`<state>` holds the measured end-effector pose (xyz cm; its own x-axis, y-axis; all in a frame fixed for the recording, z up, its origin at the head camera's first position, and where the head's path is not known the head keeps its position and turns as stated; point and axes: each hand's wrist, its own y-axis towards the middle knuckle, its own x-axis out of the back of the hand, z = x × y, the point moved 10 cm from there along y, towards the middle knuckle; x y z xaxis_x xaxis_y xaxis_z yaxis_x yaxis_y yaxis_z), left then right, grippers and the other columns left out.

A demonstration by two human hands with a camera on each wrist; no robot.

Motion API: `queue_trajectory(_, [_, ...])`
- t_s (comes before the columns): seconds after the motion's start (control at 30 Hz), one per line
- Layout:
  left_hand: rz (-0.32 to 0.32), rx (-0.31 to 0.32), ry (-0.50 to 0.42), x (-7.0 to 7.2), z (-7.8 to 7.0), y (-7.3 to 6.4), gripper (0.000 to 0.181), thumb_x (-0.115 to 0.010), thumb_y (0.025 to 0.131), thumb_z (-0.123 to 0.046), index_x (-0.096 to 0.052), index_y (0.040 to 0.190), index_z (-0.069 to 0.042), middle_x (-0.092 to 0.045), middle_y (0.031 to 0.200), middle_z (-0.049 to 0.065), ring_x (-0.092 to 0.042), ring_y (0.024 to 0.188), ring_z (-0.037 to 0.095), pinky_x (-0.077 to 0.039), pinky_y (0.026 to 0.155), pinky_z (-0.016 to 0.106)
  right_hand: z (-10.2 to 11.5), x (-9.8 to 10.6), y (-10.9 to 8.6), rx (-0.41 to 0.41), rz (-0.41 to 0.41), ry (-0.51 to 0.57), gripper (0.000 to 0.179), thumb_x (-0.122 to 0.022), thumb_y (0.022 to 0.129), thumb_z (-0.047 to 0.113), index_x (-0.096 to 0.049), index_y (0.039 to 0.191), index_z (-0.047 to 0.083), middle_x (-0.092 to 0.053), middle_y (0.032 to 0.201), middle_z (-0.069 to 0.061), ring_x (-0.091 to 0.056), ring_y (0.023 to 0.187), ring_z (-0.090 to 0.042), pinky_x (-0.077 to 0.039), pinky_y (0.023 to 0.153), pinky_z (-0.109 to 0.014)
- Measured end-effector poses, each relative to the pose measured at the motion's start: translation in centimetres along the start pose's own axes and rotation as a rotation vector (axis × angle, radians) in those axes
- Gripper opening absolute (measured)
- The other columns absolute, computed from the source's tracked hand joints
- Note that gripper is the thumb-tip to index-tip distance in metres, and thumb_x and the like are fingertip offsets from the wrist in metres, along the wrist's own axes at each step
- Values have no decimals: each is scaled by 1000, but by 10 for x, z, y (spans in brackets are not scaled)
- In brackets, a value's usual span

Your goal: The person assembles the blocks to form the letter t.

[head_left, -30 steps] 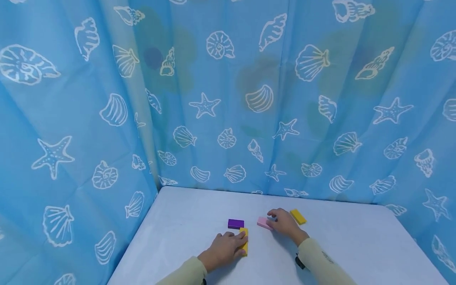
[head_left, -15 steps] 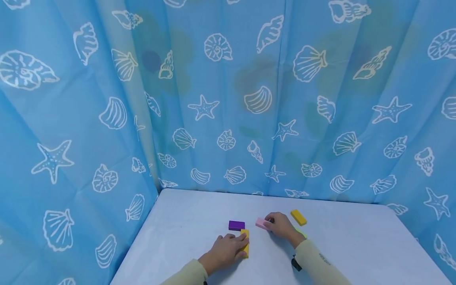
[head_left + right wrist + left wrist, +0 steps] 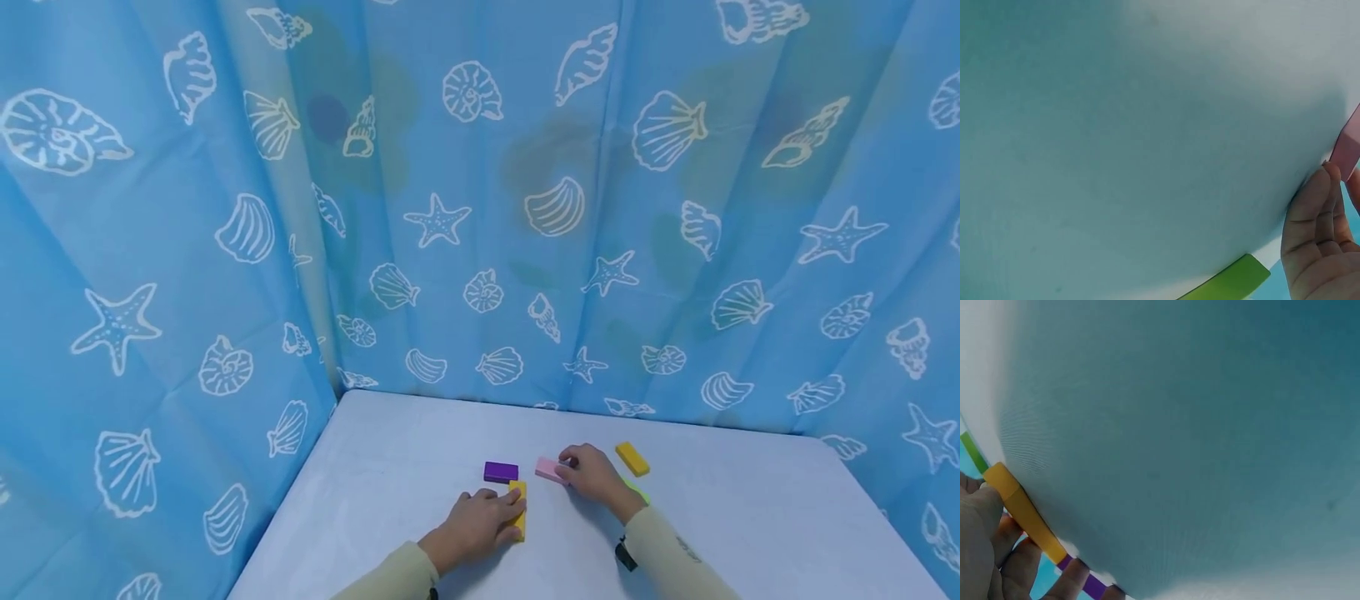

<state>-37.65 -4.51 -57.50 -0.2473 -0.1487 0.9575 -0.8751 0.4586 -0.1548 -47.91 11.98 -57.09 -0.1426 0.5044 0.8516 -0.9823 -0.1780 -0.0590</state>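
My left hand (image 3: pixel 474 523) holds a yellow block (image 3: pixel 517 511) lengthwise on the table, its thumb at the near end and fingers along it. In the left wrist view that yellow block (image 3: pixel 1025 514) lies between thumb and fingers. Right behind its far end is a purple block (image 3: pixel 501 472), turned crosswise. My right hand (image 3: pixel 596 475) pinches the right end of a pink block (image 3: pixel 550 469) between thumb and fingers. The right wrist view catches only part of the pink block (image 3: pixel 1349 147), at the fingertips. A gap separates the pink block from the purple and yellow ones.
A second yellow block (image 3: pixel 632 458) lies beyond the right hand. A green block (image 3: pixel 637 490) is mostly hidden behind the right wrist; it shows better in the right wrist view (image 3: pixel 1229 282). Blue shell-print curtains (image 3: pixel 480 208) hang along the back and left edges of the white table (image 3: pixel 405 442).
The right hand's raised finger has come down onto the pink block, which has shifted slightly left towards the purple one. The green block now peeks out by the right wrist. The left hand stays put.
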Motion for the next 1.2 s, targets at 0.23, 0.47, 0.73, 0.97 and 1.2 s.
queue_trajectory(0.23, [1,1,8,0,2,0,50,-51,98,-52,-47,146,-37,-43,153,-16,-52,131,25,-44,102,62,2,-2,-2,0,9,24,29,-71,92,27,-69,115,9,-65,101,-6,-57,90,-19,-54,92,-44])
queue_trajectory(0.47, [35,-2,-8,-6,2,-1,49,-54,98,-50,-50,144,-36,-44,152,-16,-53,130,25,-45,100,62,-2,-7,-8,-15,25,53,28,-73,91,24,-69,114,8,-65,99,-5,-57,89,-18,-55,90,-44])
queue_trajectory(0.73, [12,-11,14,-1,2,1,50,-53,97,-52,-49,145,-36,-44,153,-15,-53,129,24,-46,100,61,-1,-3,-6,-17,10,65,26,-72,91,24,-70,113,10,-66,100,-5,-57,91,-19,-55,90,-42])
queue_trajectory(0.97, [3,-9,28,3,-2,0,50,-53,98,-51,-48,145,-36,-44,153,-15,-53,130,25,-46,100,61,4,2,-8,-22,-4,78,25,-72,91,19,-71,114,9,-66,102,-6,-57,93,-21,-54,92,-45])
queue_trajectory(1.2, [6,-15,24,1,-3,1,50,-53,98,-50,-49,145,-35,-44,152,-15,-54,130,26,-46,99,62,3,-2,-6,-34,12,117,25,-73,90,16,-72,113,8,-69,102,-6,-58,91,-20,-54,90,-43])
